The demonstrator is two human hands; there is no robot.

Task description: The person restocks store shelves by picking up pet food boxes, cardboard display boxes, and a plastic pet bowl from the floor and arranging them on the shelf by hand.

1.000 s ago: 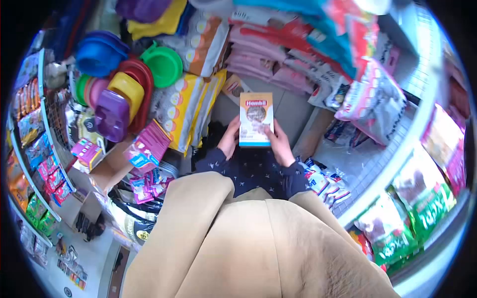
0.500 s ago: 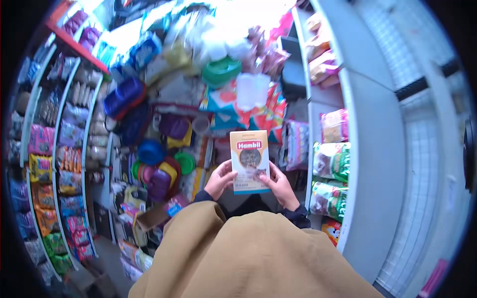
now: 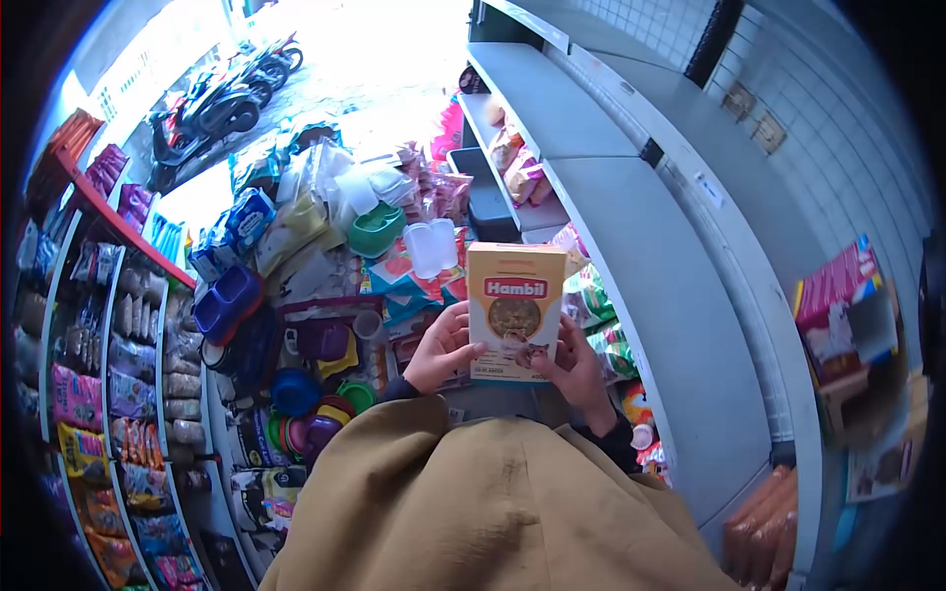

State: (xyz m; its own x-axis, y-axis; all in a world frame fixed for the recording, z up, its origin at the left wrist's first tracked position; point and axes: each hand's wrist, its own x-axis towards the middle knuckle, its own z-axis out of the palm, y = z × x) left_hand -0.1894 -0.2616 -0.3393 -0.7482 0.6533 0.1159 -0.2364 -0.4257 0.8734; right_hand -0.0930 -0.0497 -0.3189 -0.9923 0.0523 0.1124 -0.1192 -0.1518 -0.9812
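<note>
Upright in front of my body is a yellow and white box of hamster food [image 3: 516,313], marked "Hambil", its printed front towards me. My left hand [image 3: 440,351] grips the box's lower left side, thumb on the front. On the opposite side, my right hand [image 3: 576,366] holds the lower right edge, its thumb near the printed hamster. The fingertips behind the box are hidden.
A grey shelf unit [image 3: 631,227] stands to the right, with bagged goods on its lower levels. Green bowls [image 3: 376,230], a purple bowl [image 3: 229,303] and packets crowd the floor ahead. Racks of packets [image 3: 133,394] line the left. Motorbikes [image 3: 222,113] stand outside.
My view has swung to the right, bringing more shelf top and boxes at the far right into sight. The hamster food box stays between both hands and appears slightly closer.
</note>
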